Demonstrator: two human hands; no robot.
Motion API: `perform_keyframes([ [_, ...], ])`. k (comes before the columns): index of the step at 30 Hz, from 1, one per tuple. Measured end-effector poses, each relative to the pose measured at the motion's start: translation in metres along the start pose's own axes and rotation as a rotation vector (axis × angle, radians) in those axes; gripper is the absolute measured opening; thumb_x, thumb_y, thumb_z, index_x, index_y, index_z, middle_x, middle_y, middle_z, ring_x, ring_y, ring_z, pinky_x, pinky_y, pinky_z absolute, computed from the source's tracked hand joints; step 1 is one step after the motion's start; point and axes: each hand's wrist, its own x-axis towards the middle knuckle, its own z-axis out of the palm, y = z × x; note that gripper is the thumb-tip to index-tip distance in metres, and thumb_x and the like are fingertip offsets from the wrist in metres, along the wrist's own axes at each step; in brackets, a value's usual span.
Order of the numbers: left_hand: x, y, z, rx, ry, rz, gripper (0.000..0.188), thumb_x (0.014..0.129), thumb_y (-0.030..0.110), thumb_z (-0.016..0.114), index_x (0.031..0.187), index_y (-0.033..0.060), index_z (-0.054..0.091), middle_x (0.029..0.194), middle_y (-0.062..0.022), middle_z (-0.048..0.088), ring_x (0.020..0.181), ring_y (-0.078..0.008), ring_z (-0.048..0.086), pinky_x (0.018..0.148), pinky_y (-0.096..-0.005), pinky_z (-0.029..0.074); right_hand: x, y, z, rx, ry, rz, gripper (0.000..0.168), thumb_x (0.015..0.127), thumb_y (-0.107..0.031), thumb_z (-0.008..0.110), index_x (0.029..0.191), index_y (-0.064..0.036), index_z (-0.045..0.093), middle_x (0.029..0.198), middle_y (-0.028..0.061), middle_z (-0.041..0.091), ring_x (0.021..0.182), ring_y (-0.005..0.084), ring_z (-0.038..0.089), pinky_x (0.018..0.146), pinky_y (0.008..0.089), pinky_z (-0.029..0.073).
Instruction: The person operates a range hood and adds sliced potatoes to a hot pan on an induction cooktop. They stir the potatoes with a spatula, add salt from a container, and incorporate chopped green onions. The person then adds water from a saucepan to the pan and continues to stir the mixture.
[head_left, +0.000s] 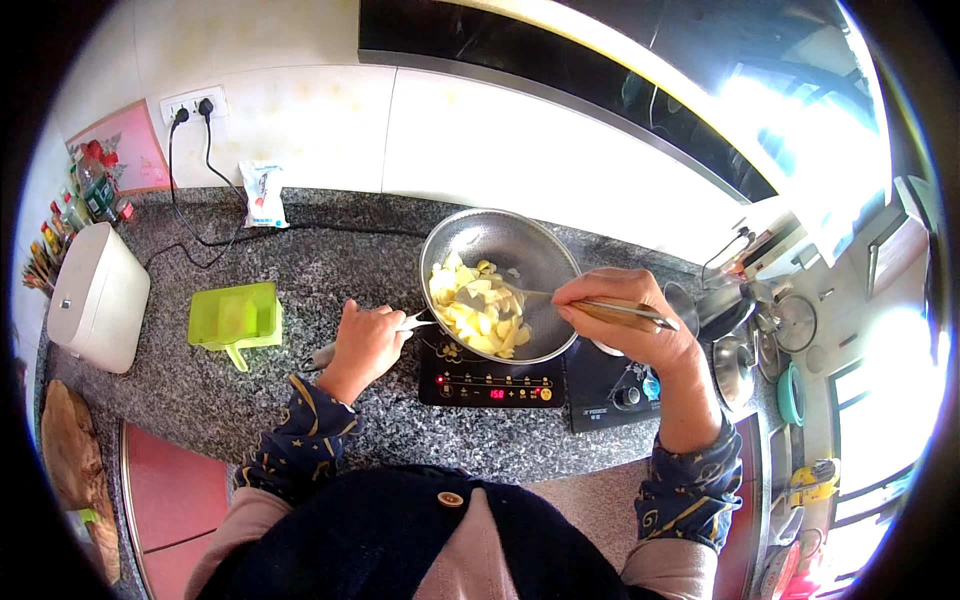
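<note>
A metal wok (551, 330) sits on a black induction cooker (491, 382) whose panel is lit with red digits. Pale yellow slices (480, 307), perhaps potato, lie heaped in the left half of the wok. My left hand (367, 341) is closed around the wok's handle (414, 322), which points left. My right hand (622, 315) grips the wooden-sided handle of a metal spatula (615, 309) over the wok's right rim. The spatula's blade reaches in among the slices and is partly hidden by them.
Left on the granite counter (397, 427) are a green lidded box (234, 315) and a white appliance (101, 296). A white packet (263, 195) leans at the wall beside black cords. Right of the cooker stands a gas stove (611, 397), with pans (733, 367) beyond. A range hood (570, 90) overhangs the back.
</note>
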Motion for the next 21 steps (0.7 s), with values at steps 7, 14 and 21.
perform_keyframes([
  [7, 0.002, 0.002, -0.002, -0.022, -0.007, 0.007, 0.015, 0.084, 0.027, 0.066, 0.083, 0.0116, 0.064, 0.074, -0.0031, 0.062, 0.068, -0.0247, 0.06, 0.072, -0.0414, 0.037, 0.017, 0.032, 0.069, 0.181, 0.126, 0.24, 0.015, 0.081, -0.009, 0.069, 0.094, -0.002, 0.069, 0.08, 0.0069, 0.068, 0.076, 0.011, 0.063, 0.072, 0.0266, 0.051],
  [14, 0.001, 0.003, 0.0, -0.027, 0.016, 0.005, 0.015, 0.083, 0.026, 0.066, 0.08, 0.0117, 0.064, 0.073, -0.0034, 0.062, 0.066, -0.0242, 0.06, 0.073, -0.0413, 0.037, 0.041, 0.033, 0.062, -0.107, 0.29, 0.497, 0.018, 0.083, -0.016, 0.065, 0.086, 0.001, 0.064, 0.068, 0.01, 0.06, 0.063, 0.011, 0.054, 0.062, 0.0282, 0.048],
  [21, -0.001, 0.002, -0.002, -0.021, 0.023, 0.003, 0.016, 0.083, 0.026, 0.067, 0.081, 0.0117, 0.062, 0.072, -0.003, 0.06, 0.065, -0.0255, 0.058, 0.07, -0.0405, 0.036, 0.086, 0.031, 0.087, 0.189, 0.332, 0.586, 0.021, 0.082, -0.021, 0.065, 0.084, 0.0, 0.067, 0.068, 0.0063, 0.066, 0.064, 0.0115, 0.063, 0.062, 0.0282, 0.051],
])
